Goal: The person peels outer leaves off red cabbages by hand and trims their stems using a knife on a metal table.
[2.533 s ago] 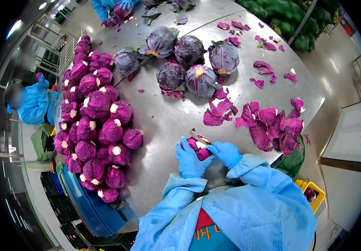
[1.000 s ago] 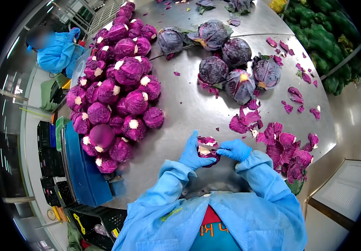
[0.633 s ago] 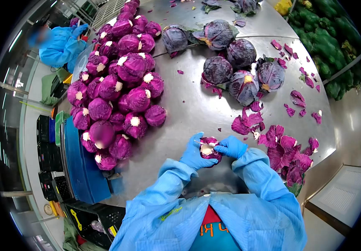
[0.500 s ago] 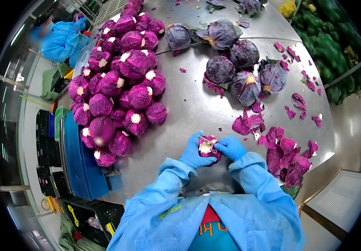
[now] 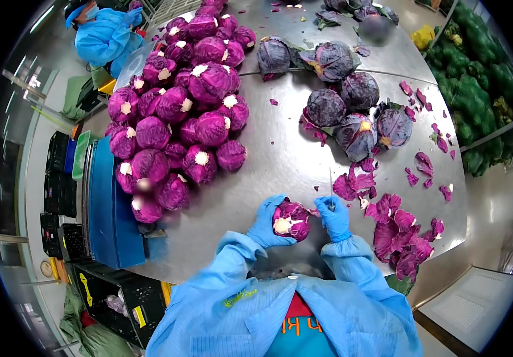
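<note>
Cabbage (image 5: 299,218) shows glossy purple in my left hand (image 5: 262,225), just above the steel table (image 5: 250,193) near its close edge; I cannot tell whether its underside touches the metal. My gloved fingers curl round its side, hiding that part. Its pale, ragged cut stem faces down and to the left in my view, and whitish patches mark the purple leaves beside it.

My right hand (image 5: 335,219) is closed round a knife (image 5: 330,185), whose thin blade points away from my body; the fist covers most of the handle, and I can hardly make out the blade's tip against the shine. A small purple scrap (image 5: 314,212) lies between that hand and the head, though I cannot tell what it is attached to.

Left of my hands, trimmed heads (image 5: 209,83) are heaped, the lower ones largely hidden. Beyond my right hand sit darker, dull heads (image 5: 360,91), with loose leaves (image 5: 394,229) nearer me. A round blur masks some produce at the top, where the view cuts it off. Another person (image 5: 104,37) stands at upper left, partly obscured.
</note>
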`<state>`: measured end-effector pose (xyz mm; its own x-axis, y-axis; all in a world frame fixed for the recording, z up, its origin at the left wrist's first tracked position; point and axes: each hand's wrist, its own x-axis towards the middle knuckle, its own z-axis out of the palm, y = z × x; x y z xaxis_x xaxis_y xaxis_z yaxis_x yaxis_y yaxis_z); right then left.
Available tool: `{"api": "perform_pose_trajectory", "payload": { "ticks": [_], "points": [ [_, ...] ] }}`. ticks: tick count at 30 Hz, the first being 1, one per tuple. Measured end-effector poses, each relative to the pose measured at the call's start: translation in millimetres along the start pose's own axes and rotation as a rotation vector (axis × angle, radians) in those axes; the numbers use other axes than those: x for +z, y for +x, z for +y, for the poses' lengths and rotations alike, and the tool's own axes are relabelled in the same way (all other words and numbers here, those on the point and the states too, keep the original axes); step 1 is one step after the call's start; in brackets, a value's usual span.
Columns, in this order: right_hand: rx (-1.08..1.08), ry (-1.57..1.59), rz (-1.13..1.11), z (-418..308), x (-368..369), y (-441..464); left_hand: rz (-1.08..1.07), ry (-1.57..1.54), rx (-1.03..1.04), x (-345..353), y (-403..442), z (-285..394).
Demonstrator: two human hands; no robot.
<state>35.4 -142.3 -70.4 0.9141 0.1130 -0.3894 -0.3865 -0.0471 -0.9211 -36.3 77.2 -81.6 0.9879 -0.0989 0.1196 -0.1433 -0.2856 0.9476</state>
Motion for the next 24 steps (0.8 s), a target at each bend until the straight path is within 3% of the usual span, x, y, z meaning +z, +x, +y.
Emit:
{"api": "perform_pose_trajectory", "payload": {
  "ticks": [3,6,10,13,16,19,22,24],
  "points": [
    [0.185,-0.091,-0.146,1.0,-1.0,-9.1,-0.068,-0.183,-0.108,-9.1,-11.0,-1.1],
    [0.028,-0.312,-0.237,12.9,13.0,-16.3,-0.124,-0.219,-0.209,-19.9,-22.2,8.9],
    [0.28,-0.118,-0.429,-0.8,16.6,-17.0,0.092,-0.229,-0.571,-4.1,-19.5,30.1],
    [0.298,-0.103,-0.495,-3.3,9.1,-12.8,0.123,-0.368,-0.6,-6.1,-14.2,36.0],
    [0.029,-0.183,-0.418,7.7,15.1,-10.5,0.131,-0.518,-0.612,-6.1,-8.9,33.6],
    [-0.359,-0.479,-0.322,14.7,20.9,-8.9,0.082,-0.623,-0.656,-11.0,-4.8,35.6],
    [-0.404,-0.522,-0.312,14.9,18.6,-8.2,0.112,-0.626,-0.671,-12.6,-5.0,35.6],
    [-0.46,-0.61,-0.152,43.8,-9.7,23.4,0.141,-0.661,-0.66,-15.1,-14.0,27.9]
  ]
}}
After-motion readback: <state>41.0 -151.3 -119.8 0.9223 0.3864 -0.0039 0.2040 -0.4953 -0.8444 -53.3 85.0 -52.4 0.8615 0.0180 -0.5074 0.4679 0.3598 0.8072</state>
